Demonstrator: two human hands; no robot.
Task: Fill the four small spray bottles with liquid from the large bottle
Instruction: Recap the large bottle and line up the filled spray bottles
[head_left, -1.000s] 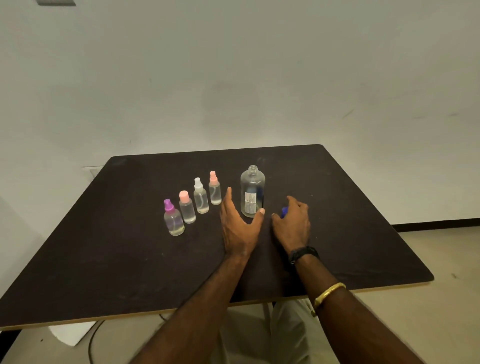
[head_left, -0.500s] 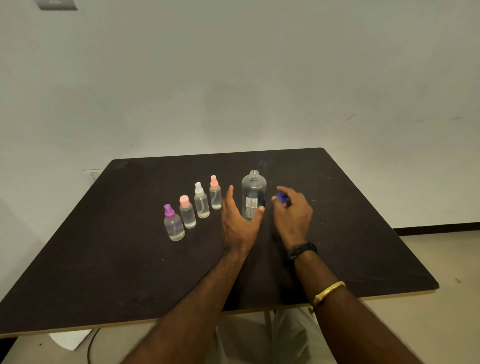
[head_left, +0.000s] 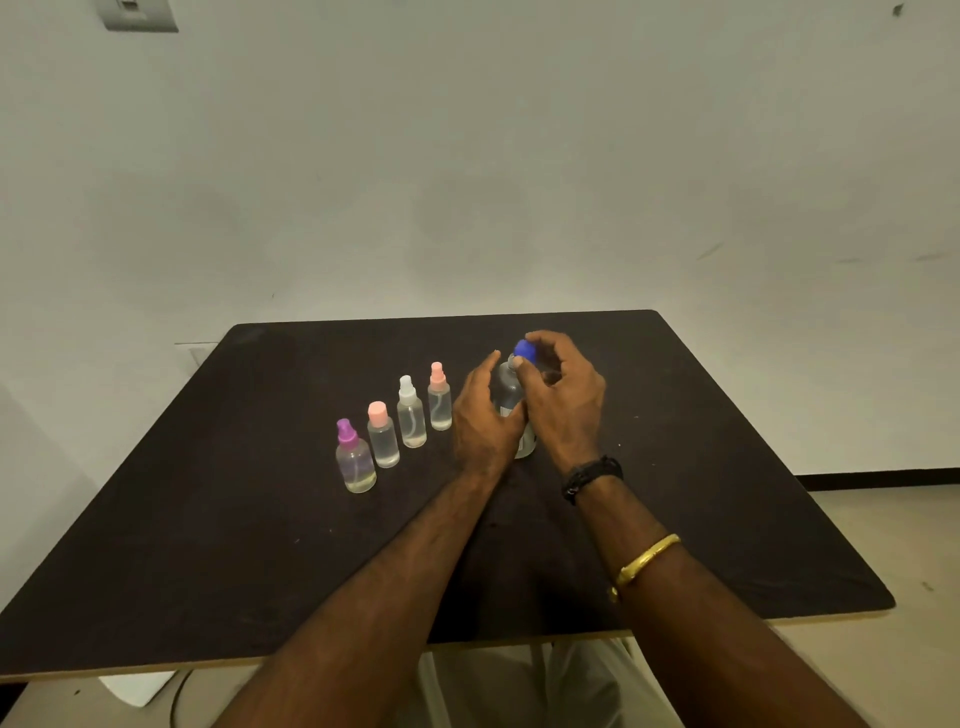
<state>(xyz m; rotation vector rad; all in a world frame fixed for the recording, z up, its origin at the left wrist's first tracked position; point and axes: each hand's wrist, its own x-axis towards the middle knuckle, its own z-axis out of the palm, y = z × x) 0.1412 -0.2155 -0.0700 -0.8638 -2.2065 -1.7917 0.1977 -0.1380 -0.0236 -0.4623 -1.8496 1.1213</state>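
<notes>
Our right grip (head_left: 563, 400) pinches the blue cap (head_left: 524, 351) between thumb and fingertips, right at the mouth of the large bottle (head_left: 511, 395); whether the cap already sits on the threads or just above them we cannot tell. Our left grip (head_left: 483, 415) curls loosely around the bottle's left flank, fingers part open, apparently to steady it so the cap can be turned without the bottle spinning or tipping. That bottle stands upright on the dark bench (head_left: 208, 545), mostly hidden between our hands. A pale label (head_left: 521, 446) shows low on its side, but its print is too small to read.

Just beyond and to the left, the four small spray bottles (head_left: 410, 421) stand upright in a diagonal row, each capped, purple nearest, then pink, white and pink. All hold clear liquid, so we judge the filling done and the capping a closing step. No writing shows on them.
</notes>
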